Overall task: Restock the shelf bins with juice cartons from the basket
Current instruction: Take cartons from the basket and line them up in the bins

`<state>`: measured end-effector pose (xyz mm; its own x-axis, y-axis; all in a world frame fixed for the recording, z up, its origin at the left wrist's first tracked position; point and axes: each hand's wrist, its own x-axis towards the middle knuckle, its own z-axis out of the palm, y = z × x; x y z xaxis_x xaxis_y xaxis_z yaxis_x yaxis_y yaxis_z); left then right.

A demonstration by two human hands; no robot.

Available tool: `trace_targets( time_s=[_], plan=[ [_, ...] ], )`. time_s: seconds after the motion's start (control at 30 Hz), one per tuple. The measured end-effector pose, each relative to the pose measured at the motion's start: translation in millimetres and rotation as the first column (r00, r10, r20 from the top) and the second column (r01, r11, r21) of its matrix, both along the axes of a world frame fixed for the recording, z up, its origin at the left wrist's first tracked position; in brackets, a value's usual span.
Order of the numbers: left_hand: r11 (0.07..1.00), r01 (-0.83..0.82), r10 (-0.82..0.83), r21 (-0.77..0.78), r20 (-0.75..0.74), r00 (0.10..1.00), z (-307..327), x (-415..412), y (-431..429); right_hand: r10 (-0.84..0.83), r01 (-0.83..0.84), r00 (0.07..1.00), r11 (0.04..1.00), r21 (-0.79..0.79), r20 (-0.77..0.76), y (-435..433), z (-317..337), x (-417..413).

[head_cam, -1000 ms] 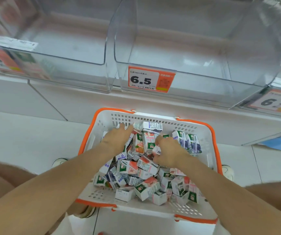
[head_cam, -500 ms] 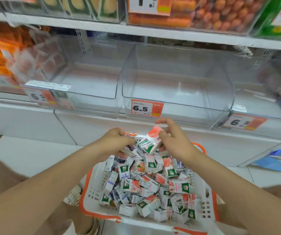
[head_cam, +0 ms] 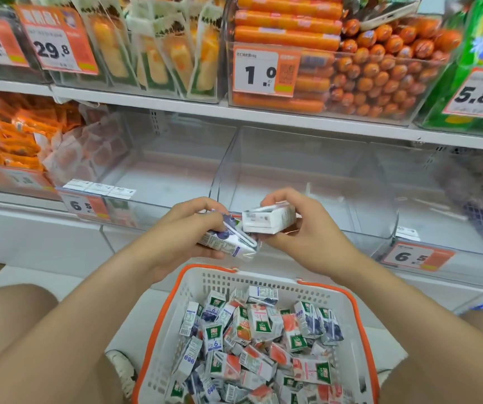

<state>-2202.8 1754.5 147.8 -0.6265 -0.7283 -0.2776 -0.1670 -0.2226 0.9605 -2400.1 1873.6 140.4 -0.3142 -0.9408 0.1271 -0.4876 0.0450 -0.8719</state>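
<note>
Each hand holds a carton above the basket (head_cam: 263,279): the left hand (head_cam: 187,228) grips a blueberry carton (head_cam: 228,240), the right hand (head_cam: 298,225) a white-sided carton (head_cam: 268,220). This looks like the carry step; next, each must be set into a clear bin (head_cam: 307,182) just ahead, apparently matched by flavour.
</note>
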Motion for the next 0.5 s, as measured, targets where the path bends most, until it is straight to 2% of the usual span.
trace_targets(
  time_s=[0.13,0.23,0.27,0.37,0.5],
  plan=[
    [0.98,-0.184,0.194,0.078,-0.157,0.968,0,-6,-6,-0.094,0.118,0.951,0.991,-0.064,0.296,-2,5,-1],
    [0.967,-0.185,0.227,0.175,-0.259,0.939,-4,-8,-7,-0.156,0.172,0.834,0.985,0.02,0.529,-10,-1,5],
    [0.973,-0.166,0.206,0.162,-0.266,0.942,-7,-8,-6,-0.147,0.157,0.779,0.987,0.038,0.61,-13,-4,7],
    [0.985,-0.159,0.151,-0.063,-0.12,0.981,-15,-10,-1,-0.121,0.107,0.649,0.992,0.068,0.751,-16,-4,11],
    [0.928,-0.129,0.155,-0.35,0.048,0.987,-10,-5,2,-0.12,0.097,0.67,0.993,0.074,0.733,-16,-6,11]
  ],
)
